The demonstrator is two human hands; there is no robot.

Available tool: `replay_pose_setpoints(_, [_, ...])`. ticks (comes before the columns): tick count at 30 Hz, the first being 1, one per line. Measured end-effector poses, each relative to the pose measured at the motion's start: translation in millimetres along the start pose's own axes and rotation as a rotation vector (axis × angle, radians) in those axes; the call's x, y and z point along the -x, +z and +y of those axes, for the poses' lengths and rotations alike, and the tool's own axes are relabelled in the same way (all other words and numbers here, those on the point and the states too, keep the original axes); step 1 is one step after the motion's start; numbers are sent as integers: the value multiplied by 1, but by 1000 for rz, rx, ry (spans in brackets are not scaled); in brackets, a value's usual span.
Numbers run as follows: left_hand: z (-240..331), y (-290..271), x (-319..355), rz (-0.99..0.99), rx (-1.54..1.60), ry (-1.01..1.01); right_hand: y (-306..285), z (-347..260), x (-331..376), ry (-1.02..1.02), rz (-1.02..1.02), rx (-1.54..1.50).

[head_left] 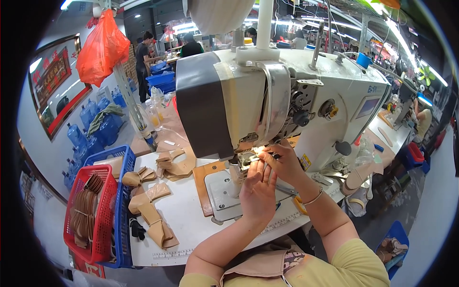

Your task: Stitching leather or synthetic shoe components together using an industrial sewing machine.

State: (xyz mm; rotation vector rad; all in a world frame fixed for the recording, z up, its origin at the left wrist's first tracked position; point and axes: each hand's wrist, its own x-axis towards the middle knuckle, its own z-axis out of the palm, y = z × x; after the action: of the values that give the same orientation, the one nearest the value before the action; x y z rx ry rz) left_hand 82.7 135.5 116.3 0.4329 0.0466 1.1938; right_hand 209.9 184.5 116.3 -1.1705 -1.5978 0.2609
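A large white and dark grey sewing machine (229, 95) fills the middle, its needle area lit. My left hand (258, 193) is raised beside the metal bed plate (224, 191), palm partly turned up and fingers stretched toward the presser foot (245, 159). No piece shows in that palm. From the right, my right hand (283, 160) reaches the same spot, fingers bent and pinched close under the machine head. Whatever they pinch is too small or hidden to name. The two hands overlap at the fingertips.
Tan leather-like pieces (162, 232) lie on the white table left of the machine. A red basket (103, 234) of bundled brown pieces sits on a blue crate (125, 191). Yellow-handled scissors (300, 204) lie near my right forearm. People work in the background.
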Motion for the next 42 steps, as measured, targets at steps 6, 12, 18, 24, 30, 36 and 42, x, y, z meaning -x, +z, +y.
replay_pose_setpoints(6, [-1,-2,-1,-7,-14,-4,2,-12,-1,-20,18,72])
replay_pose_setpoints(12, [-1,-4,-1,3,-47,-11,11,-14,1,17,95,-37])
replay_pose_setpoints(18, [-1,-4,-2,6,-19,-8,11,-13,1,126,66,-63])
replay_pose_setpoints(24, [-1,-6,-1,-3,-23,-32,11,-21,0,57,92,-38])
replay_pose_setpoints(30, [0,-5,-1,29,-35,-18,5,-14,2,-166,120,70])
replay_pose_setpoints(36, [-1,-2,-1,40,-23,-7,8,-11,2,-48,85,44])
replay_pose_setpoints(42, [1,-4,-1,5,-52,-25,-3,-11,0,-82,35,144])
